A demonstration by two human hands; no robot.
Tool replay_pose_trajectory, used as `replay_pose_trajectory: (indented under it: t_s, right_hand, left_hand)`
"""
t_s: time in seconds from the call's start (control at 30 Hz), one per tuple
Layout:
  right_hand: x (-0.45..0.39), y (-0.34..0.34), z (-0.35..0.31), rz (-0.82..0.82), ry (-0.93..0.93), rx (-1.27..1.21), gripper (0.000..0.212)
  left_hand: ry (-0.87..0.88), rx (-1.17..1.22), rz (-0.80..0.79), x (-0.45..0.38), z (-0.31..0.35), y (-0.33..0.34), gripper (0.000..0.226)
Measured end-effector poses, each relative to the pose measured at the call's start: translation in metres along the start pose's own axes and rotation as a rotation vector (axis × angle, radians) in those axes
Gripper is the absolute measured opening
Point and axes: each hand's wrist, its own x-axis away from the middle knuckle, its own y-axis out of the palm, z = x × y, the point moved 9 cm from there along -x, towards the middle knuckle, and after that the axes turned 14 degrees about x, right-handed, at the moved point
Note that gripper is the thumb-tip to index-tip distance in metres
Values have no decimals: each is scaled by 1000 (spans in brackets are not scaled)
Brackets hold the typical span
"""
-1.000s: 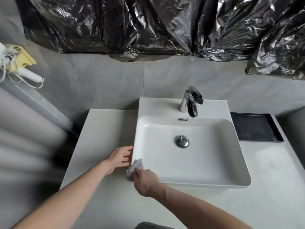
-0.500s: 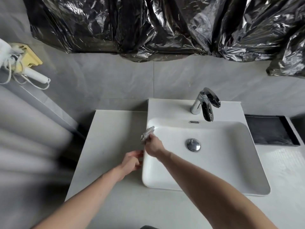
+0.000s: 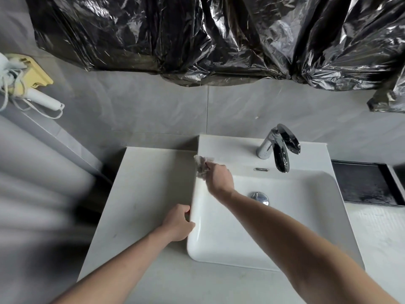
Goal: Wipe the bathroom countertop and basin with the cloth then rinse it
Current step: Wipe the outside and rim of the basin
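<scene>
The right hand (image 3: 219, 179) grasps a small bunched cloth (image 3: 202, 166) with the fingers curled round it; the cloth is pressed on the far left corner of the basin (image 3: 219, 238), where the flat rim meets the bowl; the left hand (image 3: 178, 222) rests against the outer left wall of the basin, near its front corner, and its fingers are partly hidden there, so I cannot tell if they are curled or straight.

The cloth looks thin, soft and light, grey-white and crumpled; I judge it will fold and slip easily on the glazed surface, so it is better to take it as a wad in the whole palm than by one edge; when wet it will be heavier and limp.

The basin is white, glossy and hard, a rectangle with rounded corners, and probably slippery; in its bowl is a round chrome drain plug (image 3: 259, 197); at the far rim stands a chrome faucet (image 3: 278, 148), smooth and curved.

The countertop (image 3: 142, 194) around the basin is pale, matte and flat; at the right lies a shallow black tray (image 3: 366, 183); crinkled black plastic sheeting (image 3: 219, 36) hangs on the grey tiled wall.
</scene>
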Motion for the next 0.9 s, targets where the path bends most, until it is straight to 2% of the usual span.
replay_pose_trajectory:
  t_s: [0.07, 0.13, 0.23, 0.33, 0.5, 0.6, 0.7, 0.77, 0.9]
  right_hand:
    - [-1, -22, 18, 102, -108, 101, 49]
    - [-2, -44, 44, 188, -139, 130, 58]
    - [-4, -64, 95, 202, -57, 152, 65]
    - [-3, -61, 122, 158, 35, 131, 61]
    - [-7, -20, 57, 128, -36, 121, 81]
    - [-13, 3, 11, 94, -144, 88, 78]
    - [-12, 6, 7, 74, -231, 122, 77]
    - [-9, -1, 32, 78, -232, 149, 78]
    - [5, -22, 125, 103, -91, 193, 88]
  left_hand:
    - [-15, 11, -9, 0, -3, 2, 9]
    - [-15, 19, -12, 1, -3, 2, 12]
    - [-14, 29, -10, 1, -4, 2, 18]
    - [-9, 30, -13, 2, -2, 2, 24]
    - [-9, 33, -15, 0, -3, 3, 21]
    - [-17, 32, -9, -2, -8, 3, 17]
    - [-22, 27, -13, -3, -11, 4, 18]
    - [-33, 23, -18, -2, -12, 4, 24]
    - [-27, 23, -9, -2, -11, 3, 32]
